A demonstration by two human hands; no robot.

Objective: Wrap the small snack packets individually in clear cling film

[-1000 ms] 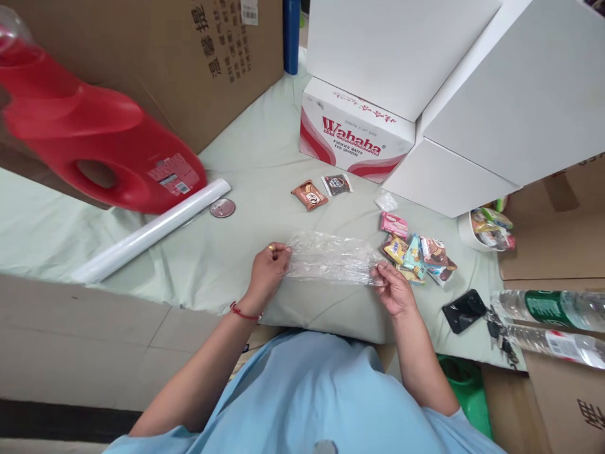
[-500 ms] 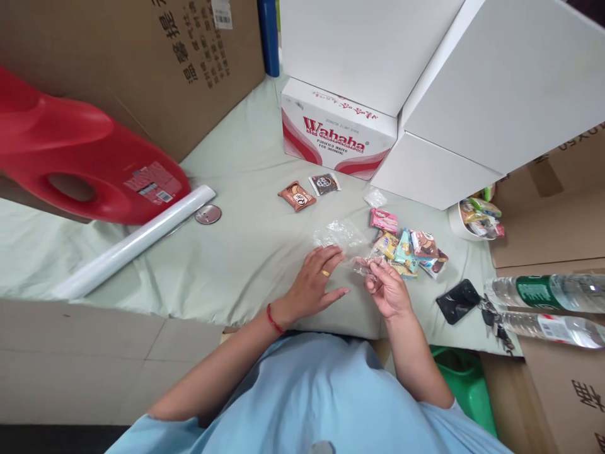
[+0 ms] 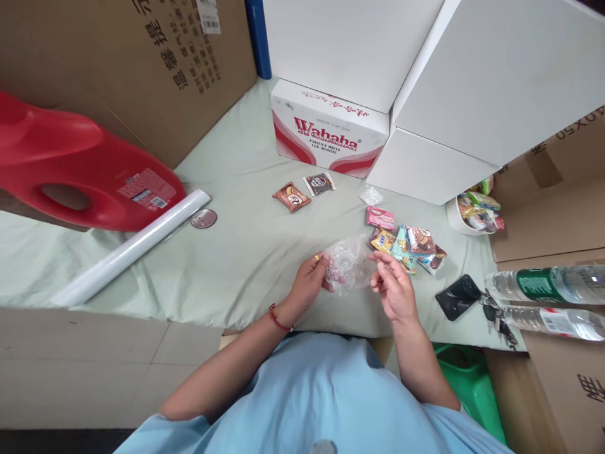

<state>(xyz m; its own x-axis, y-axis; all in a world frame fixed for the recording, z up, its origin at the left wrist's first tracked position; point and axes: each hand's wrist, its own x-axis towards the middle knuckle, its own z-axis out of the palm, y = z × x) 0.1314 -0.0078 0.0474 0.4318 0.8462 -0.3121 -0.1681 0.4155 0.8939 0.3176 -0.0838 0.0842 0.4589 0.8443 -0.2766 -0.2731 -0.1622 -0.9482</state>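
A crumpled piece of clear plastic film (image 3: 348,263) is bunched between my two hands above the pale green cloth (image 3: 246,252). My left hand (image 3: 309,282), with a ring and a red wrist cord, grips its left side with closed fingers. My right hand (image 3: 393,287) pinches its right edge. Just right of my hands lies a pile of small snack packets (image 3: 406,246). Two more packets, a brown one (image 3: 292,196) and a dark one (image 3: 320,183), lie farther out.
A red jug (image 3: 89,176) and a white roll (image 3: 127,249) lie at left beside a small round lid (image 3: 203,218). White boxes and a Wahaha carton (image 3: 326,135) stand behind. A bowl of snacks (image 3: 472,214), black phone (image 3: 458,296), keys and water bottles (image 3: 548,287) are at right.
The clear film was stretched flat between both hands; my left hand let go and reached in, and now the film is scrunched into a ball between both hands.
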